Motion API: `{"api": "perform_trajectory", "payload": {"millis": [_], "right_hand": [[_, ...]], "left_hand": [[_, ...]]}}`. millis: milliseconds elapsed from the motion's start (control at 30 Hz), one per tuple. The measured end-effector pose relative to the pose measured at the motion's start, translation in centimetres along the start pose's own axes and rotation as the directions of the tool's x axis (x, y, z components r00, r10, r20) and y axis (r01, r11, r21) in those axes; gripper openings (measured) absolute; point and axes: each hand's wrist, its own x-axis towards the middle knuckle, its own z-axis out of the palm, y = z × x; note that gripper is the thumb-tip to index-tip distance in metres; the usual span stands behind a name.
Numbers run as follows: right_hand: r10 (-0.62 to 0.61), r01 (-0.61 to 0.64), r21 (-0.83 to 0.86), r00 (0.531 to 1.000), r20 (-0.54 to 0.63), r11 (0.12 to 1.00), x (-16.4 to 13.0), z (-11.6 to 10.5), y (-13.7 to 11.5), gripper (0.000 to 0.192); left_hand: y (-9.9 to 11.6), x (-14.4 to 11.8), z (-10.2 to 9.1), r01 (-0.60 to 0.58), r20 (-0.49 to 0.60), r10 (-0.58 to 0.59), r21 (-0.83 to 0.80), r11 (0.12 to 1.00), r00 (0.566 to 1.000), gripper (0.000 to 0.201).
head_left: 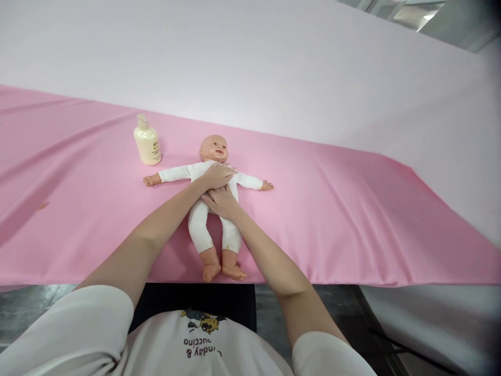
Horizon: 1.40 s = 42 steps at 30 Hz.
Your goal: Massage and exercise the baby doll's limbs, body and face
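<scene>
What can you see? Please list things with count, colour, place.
Smooth pink cloth: 1, pink, across the middle
Bald baby doll in white clothing: 1, white and tan, lying on cloth
Rounded cream pump bottle: 1, cream, upright left of doll
Smooth white wall: 1, white, behind the cloth
Glossy grey panels: count unclear, grey, top right
Grey floor: 1, grey, below cloth
Black shape, unclear: 1, black, bottom centre
White printed shirt: 1, white, bottom
Arms: 2, bare, below grips
Left grip: 1, bare, on doll's chest
Right grip: 1, bare, on its belly

White-suited doll [201, 168], pink tablecloth [293, 214], cream bottle [147, 145], white shirt [160, 339], maroon lettering [200, 351], apparently yellow-and-dark print [207, 322]
</scene>
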Motion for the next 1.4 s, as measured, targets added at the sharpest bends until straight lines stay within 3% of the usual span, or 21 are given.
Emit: {"api": "perform_trajectory", "payload": {"millis": [267,467,667,867,1033,1167,1400], "right_hand": [[0.005,0.006,0.089,0.992,-0.123,0.996,-0.4,-0.1,-0.1,0.047],[0.072,-0.060,0.128,0.994,-0.086,0.990,-1.4,-0.1,-0.4,0.046],[0.103,-0.088,0.222,0.993,-0.056,0.971,-1.6,0.2,-0.1,0.050],[0.004,-0.020,0.371,0.999,0.043,0.928,-4.2,0.5,2.3,0.071],[0.038,-0.051,0.420,0.999,0.039,0.906,-6.2,0.8,2.7,0.092],[0.042,-0.044,0.352,0.999,0.013,0.935,-4.9,0.7,2.7,0.100],[0.163,-0.166,0.136,0.986,0.034,0.977,1.0,-0.4,3.1,0.075]], "left_hand": [[-1.9,0.2,0.2,0.026,-0.039,-0.033,-0.148,0.989,0.999,0.046],[-2.8,0.6,1.4,-0.011,-0.158,-0.021,-0.196,0.980,0.987,0.043],[-2.9,-0.9,1.2,0.048,-0.280,-0.108,-0.214,0.976,0.954,0.045],[-3.2,-3.7,0.9,0.122,-0.220,-0.145,-0.114,0.986,0.965,0.051],[-4.2,-5.8,1.8,0.232,-0.211,-0.245,-0.086,0.969,0.946,0.057],[-5.1,-6.5,2.7,0.310,-0.237,-0.334,-0.136,0.941,0.912,0.062],[-5.4,-6.3,2.7,0.323,-0.192,-0.345,-0.138,0.936,0.919,0.064]]}}
